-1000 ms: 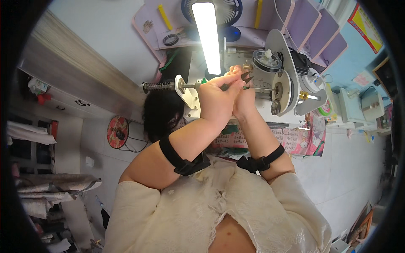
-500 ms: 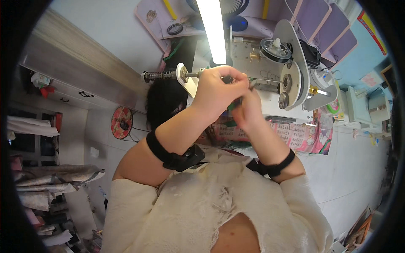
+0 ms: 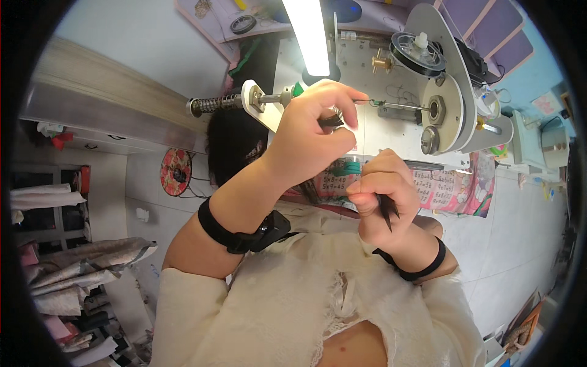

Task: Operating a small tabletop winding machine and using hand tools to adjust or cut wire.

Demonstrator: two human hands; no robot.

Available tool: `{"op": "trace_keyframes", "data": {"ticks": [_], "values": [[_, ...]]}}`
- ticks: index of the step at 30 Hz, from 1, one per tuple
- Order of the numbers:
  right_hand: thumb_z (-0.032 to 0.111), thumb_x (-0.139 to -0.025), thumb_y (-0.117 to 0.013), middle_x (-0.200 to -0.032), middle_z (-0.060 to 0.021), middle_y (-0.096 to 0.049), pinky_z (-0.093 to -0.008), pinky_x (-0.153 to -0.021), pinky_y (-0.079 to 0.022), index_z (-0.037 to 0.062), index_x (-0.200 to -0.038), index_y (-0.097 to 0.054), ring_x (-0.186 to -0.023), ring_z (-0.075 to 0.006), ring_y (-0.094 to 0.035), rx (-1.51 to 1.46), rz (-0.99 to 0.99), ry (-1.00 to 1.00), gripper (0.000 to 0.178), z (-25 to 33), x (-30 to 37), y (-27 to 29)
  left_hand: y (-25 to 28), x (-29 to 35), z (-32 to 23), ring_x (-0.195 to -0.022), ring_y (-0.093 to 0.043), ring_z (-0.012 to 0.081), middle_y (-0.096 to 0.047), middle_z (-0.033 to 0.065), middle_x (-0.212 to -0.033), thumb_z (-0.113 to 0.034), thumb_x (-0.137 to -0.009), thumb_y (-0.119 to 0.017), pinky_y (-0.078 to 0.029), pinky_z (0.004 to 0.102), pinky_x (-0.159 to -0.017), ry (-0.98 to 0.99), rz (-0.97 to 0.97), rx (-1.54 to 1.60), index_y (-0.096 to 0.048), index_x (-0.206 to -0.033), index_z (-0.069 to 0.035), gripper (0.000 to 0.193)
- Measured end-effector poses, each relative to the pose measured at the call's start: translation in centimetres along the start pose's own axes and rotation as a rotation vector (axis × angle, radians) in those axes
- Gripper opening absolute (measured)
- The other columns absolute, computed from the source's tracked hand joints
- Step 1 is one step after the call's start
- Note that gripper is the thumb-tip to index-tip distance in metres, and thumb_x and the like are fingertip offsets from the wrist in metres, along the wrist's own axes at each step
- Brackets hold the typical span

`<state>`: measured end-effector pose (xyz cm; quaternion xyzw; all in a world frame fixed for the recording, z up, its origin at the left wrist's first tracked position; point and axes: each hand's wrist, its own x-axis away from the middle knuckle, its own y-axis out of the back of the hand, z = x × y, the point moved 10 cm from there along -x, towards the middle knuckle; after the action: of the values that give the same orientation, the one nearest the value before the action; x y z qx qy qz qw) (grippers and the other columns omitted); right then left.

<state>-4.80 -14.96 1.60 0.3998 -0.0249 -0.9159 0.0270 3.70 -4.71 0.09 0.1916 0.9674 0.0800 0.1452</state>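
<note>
My left hand (image 3: pixel 315 122) is curled beside the shaft of a white hand-work machine, with a small tuft of dark hair (image 3: pixel 332 120) inside its bent fingers. Its index fingertip reaches to the thin metal hook rod (image 3: pixel 400 106), which runs from a round white disc with a large nut (image 3: pixel 435 110); dark thread shows at the rod's tip. Lower and to the right, my right hand (image 3: pixel 388 189) is closed in a pinch, apart from the machine. A pointed dark hair lock (image 3: pixel 388 211) sticks out below its fingers.
A spring-loaded shaft (image 3: pixel 214 105) extends left through a white bracket. A spool of dark thread (image 3: pixel 419 54) sits above the disc. A bright lamp bar (image 3: pixel 306 37) crosses above the white base plate. Long black hair (image 3: pixel 232 144) hangs at the left, over a pink printed sheet (image 3: pixel 449 186).
My hands have parted. The right hand has come down toward me from the hook rod with the hair lock, while the left stays near the rod. The view has shifted slightly.
</note>
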Motion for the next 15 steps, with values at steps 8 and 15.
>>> {"op": "trace_keyframes", "data": {"ticks": [8, 15], "values": [[0.012, -0.090, -0.057, -0.079, 0.0004, -0.054, -0.0209, -0.066, -0.036, 0.0048, -0.087, -0.054, -0.071, -0.0083, -0.047, -0.689, -0.247, -0.885, 0.008, -13.1, 3.5, -2.0, 0.3, -0.3, 0.4, -0.077, -0.058, 0.0092, -0.063, 0.0048, -0.088, 0.004, -0.073, -0.070, -0.046, 0.0211, -0.069, 0.043, -0.316, -0.077, -0.067, -0.104, -0.002, 0.031], [0.016, -0.090, -0.059, -0.084, -0.0008, -0.054, -0.0245, -0.071, -0.041, 0.0069, -0.096, -0.053, -0.076, -0.0101, -0.049, -0.948, -0.513, -0.719, 0.012, -16.4, -1.6, -2.1, 0.8, -0.5, 1.8, -0.080, -0.060, 0.0093, -0.067, 0.0091, -0.089, 0.003, -0.079, -0.067, -0.048, 0.0212, -0.072, 0.120, -0.466, 0.096, -0.066, -0.100, 0.006, 0.021]]}}
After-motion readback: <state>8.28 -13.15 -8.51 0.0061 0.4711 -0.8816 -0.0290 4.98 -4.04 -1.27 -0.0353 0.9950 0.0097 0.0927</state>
